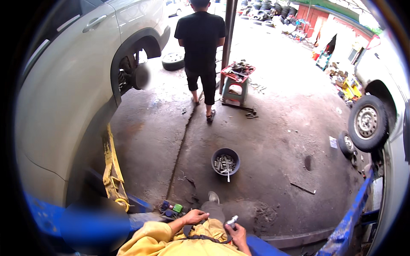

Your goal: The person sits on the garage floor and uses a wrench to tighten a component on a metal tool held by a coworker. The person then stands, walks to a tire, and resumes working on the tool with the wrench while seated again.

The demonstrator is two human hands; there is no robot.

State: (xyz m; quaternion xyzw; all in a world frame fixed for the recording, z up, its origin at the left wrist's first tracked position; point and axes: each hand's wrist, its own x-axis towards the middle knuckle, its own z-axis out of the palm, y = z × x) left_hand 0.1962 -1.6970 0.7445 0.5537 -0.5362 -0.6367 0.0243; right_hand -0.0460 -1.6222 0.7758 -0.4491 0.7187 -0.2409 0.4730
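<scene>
My left hand (195, 216) is at my waist by the yellow clothing (158, 239), fingers curled with their tips together; whatever is in them is too small to make out. My right hand (236, 234) grips a small silver metal tool (232, 221) at the right side of my waist, beside a dark strap. Ahead on the floor stands a dark bucket (217, 167) full of metal pieces, with a long silver tool sticking out.
A white car (64, 106) with a wheel off is left, beside yellow (111, 158) and blue lift arms (341, 230). A person (200, 47) stands ahead near a post (227, 38) and a stool (235, 89) of tools. Another vehicle (395, 72) stands right; a bar (302, 187) lies on the floor.
</scene>
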